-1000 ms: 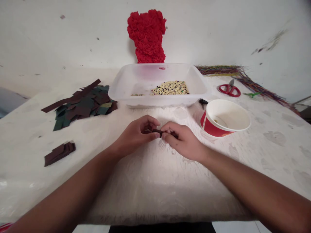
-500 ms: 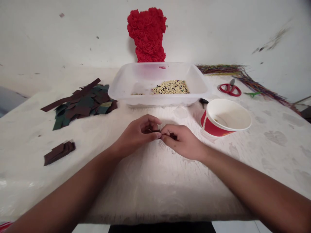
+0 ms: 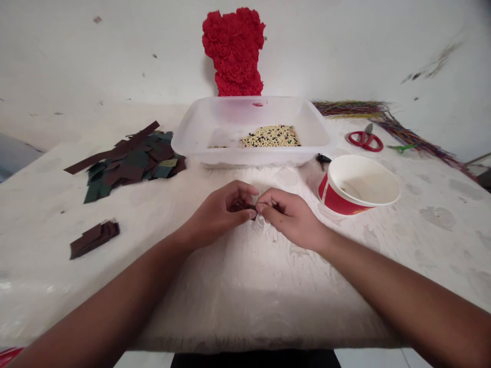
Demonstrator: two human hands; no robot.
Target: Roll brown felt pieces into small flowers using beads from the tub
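Observation:
Between thumb and fingers my left hand (image 3: 230, 207) holds a small dark brown strip (image 3: 252, 208), mostly hidden by the fingers. My right hand (image 3: 286, 212) meets it from the right, thumb and forefinger pinched together at the strip's end; whether it grips the strip or something smaller I cannot make out. Both hands are just above the table, in front of a clear plastic tub (image 3: 249, 157) with gold and dark beads (image 3: 270, 137) in it. A small stack of brown strips (image 3: 94, 239) lies to the left of my left forearm.
Loose green and brown pieces (image 3: 130, 163) are heaped at the left. At the right stand a red and white paper bucket (image 3: 345, 197), red-handled scissors (image 3: 365, 139), a green clip-like item (image 3: 401, 148) and bundled coloured wires (image 3: 351, 108). A red rose-covered figure (image 3: 236, 53) is behind the tub.
My right hand has shifted slightly right and up, with its fingertips a little farther from my left thumb. The left hand keeps its hold on the brown strip. The view has moved slightly.

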